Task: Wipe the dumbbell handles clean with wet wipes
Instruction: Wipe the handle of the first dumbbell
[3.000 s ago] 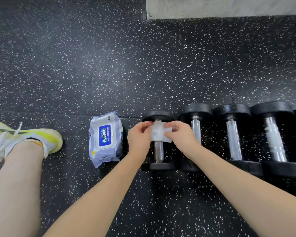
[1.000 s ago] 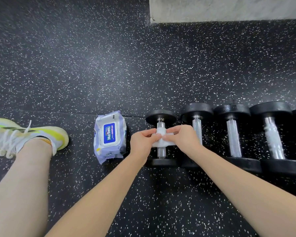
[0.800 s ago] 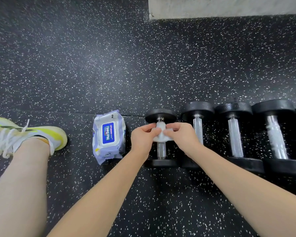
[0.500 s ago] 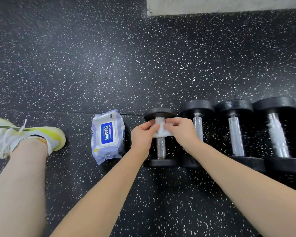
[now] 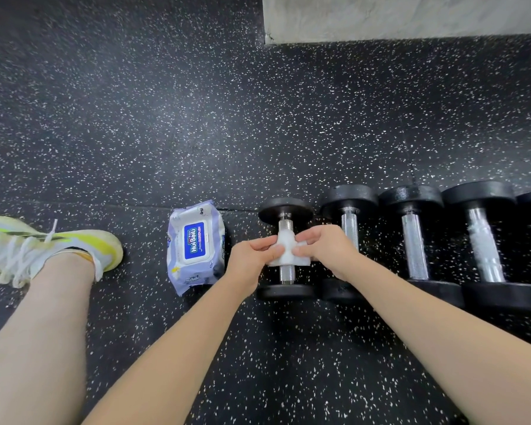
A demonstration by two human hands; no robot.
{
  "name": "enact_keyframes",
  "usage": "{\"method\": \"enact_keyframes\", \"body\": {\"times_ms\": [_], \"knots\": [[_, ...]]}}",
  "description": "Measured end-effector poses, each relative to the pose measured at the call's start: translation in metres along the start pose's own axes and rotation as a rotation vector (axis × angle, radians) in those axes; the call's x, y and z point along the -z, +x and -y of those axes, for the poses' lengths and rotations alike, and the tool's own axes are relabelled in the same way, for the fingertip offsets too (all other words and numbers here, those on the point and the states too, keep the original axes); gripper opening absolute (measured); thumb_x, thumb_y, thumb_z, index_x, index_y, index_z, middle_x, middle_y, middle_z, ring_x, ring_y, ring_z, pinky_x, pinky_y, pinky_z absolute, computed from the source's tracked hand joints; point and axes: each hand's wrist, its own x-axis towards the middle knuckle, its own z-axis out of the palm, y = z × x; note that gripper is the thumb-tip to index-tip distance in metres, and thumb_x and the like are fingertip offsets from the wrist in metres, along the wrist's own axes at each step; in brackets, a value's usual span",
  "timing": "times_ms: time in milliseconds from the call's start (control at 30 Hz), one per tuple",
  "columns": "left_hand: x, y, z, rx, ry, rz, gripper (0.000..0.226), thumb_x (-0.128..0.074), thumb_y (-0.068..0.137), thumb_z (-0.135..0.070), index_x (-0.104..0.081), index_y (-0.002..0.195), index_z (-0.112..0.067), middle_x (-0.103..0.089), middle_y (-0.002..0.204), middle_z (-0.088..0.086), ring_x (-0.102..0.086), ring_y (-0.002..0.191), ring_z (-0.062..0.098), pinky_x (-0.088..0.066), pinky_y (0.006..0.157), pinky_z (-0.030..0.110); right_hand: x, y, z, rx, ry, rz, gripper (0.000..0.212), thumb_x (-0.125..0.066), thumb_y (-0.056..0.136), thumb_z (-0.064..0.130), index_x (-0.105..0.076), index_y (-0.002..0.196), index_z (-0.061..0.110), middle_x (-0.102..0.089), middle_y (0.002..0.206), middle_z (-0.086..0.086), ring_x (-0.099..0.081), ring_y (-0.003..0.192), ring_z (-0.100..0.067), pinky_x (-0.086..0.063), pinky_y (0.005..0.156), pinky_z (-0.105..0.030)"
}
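Several black dumbbells with chrome handles lie side by side on the speckled floor. A white wet wipe [image 5: 286, 251] is wrapped over the middle of the handle of the leftmost dumbbell [image 5: 285, 214]. My left hand [image 5: 252, 265] pinches the wipe's left side and my right hand [image 5: 328, 250] pinches its right side. The handle's bare metal shows above and below the wipe.
A pack of wet wipes [image 5: 195, 246] lies just left of the hands. My leg and a white-and-yellow shoe [image 5: 59, 250] are at the far left. More dumbbells [image 5: 414, 240] fill the right side. A grey wall base [image 5: 411, 16] is at the top.
The wipe, held flat above the handle 3 s ago, now wraps the handle. Over the last second both hands slid it up the handle and back towards the middle.
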Motion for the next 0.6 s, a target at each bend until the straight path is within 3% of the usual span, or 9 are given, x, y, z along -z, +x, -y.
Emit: {"method": "enact_keyframes", "body": {"times_ms": [167, 300, 400, 467, 533, 600], "knots": [[0.004, -0.010, 0.008, 0.012, 0.050, 0.015, 0.044, -0.080, 0.081, -0.003, -0.069, 0.123, 0.001, -0.077, 0.107, 0.010, -0.072, 0.103, 0.022, -0.054, 0.100, 0.036, 0.000, -0.007, 0.006, 0.016, -0.166, 0.036, 0.023, -0.090, 0.073, 0.015, -0.071, 0.083, 0.023, -0.069, 0.086, 0.001, -0.067, 0.086, -0.021, -0.058, 0.091, -0.044], [0.008, -0.014, 0.010, 0.038, 0.076, 0.040, 0.040, -0.082, 0.078, 0.002, -0.073, 0.117, -0.006, -0.077, 0.107, 0.012, -0.071, 0.108, 0.030, -0.052, 0.104, 0.043, 0.000, -0.011, 0.009, 0.007, -0.293, 0.094, 0.015, -0.084, 0.075, 0.010, -0.076, 0.088, 0.008, -0.066, 0.078, -0.001, -0.063, 0.072, -0.017, -0.060, 0.085, -0.040], [0.011, -0.018, 0.010, 0.061, 0.100, 0.078, 0.039, -0.080, 0.078, 0.006, -0.072, 0.115, -0.006, -0.076, 0.110, 0.015, -0.071, 0.108, 0.032, -0.056, 0.098, 0.039, 0.002, -0.018, 0.013, -0.004, -0.355, 0.173, 0.019, -0.085, 0.075, 0.013, -0.073, 0.089, 0.008, -0.065, 0.079, 0.001, -0.063, 0.068, -0.015, -0.060, 0.069, -0.027], [0.012, -0.020, 0.009, 0.081, 0.132, 0.105, 0.040, -0.080, 0.079, 0.007, -0.070, 0.116, -0.004, -0.075, 0.109, 0.020, -0.072, 0.096, 0.027, -0.058, 0.085, 0.031, 0.002, -0.022, 0.014, -0.008, -0.438, 0.219, 0.019, -0.084, 0.074, 0.014, -0.072, 0.089, 0.011, -0.066, 0.077, 0.000, -0.060, 0.064, -0.014, -0.051, 0.058, -0.020], [0.013, -0.021, 0.008, 0.109, 0.165, 0.121, 0.039, -0.080, 0.079, 0.005, -0.070, 0.115, -0.005, -0.074, 0.107, 0.023, -0.071, 0.085, 0.022, -0.056, 0.077, 0.026, 0.000, -0.022, 0.013, -0.004, -0.470, 0.226, 0.022, -0.083, 0.073, 0.014, -0.072, 0.091, 0.010, -0.069, 0.076, -0.001, -0.061, 0.063, -0.014, -0.052, 0.061, -0.023], [0.013, -0.021, 0.008, 0.126, 0.168, 0.118, 0.039, -0.080, 0.079, 0.004, -0.070, 0.116, -0.005, -0.074, 0.107, 0.022, -0.070, 0.083, 0.020, -0.055, 0.076, 0.027, -0.001, -0.020, 0.010, 0.000, -0.465, 0.188, 0.019, -0.083, 0.073, 0.011, -0.070, 0.088, 0.014, -0.069, 0.076, 0.001, -0.062, 0.065, -0.014, -0.058, 0.074, -0.031]]}}
